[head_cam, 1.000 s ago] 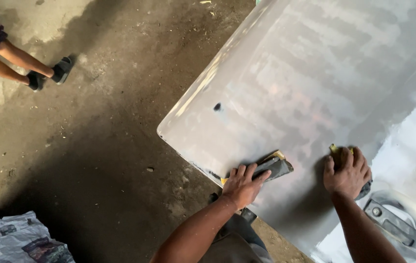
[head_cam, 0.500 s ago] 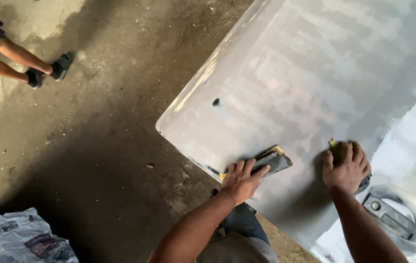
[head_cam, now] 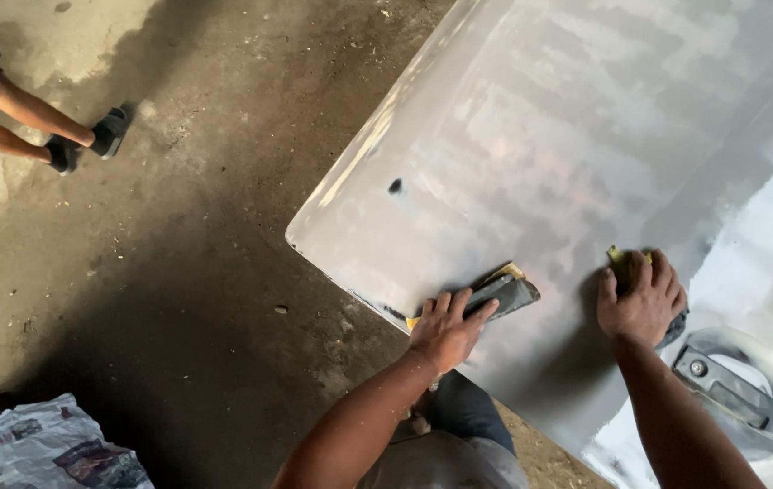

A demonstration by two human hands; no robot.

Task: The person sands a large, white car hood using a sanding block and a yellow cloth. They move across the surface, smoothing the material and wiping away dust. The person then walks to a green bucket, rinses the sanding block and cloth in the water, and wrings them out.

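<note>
Concrete floor (head_cam: 160,272) at far left carries another person's legs in dark sandals (head_cam: 88,140) near the top corner and a crumpled printed bag (head_cam: 52,448) at the bottom edge. Grey primed car door panel (head_cam: 586,145) lies flat; the left hand (head_cam: 445,326) presses fingers flat on folded dark sandpaper (head_cam: 504,292) at the panel's near edge, likely for even pressure. Right hand (head_cam: 644,299), fingers curled, pins a second dark pad (head_cam: 622,261) beside the door handle (head_cam: 730,389), well apart from the left.
</note>
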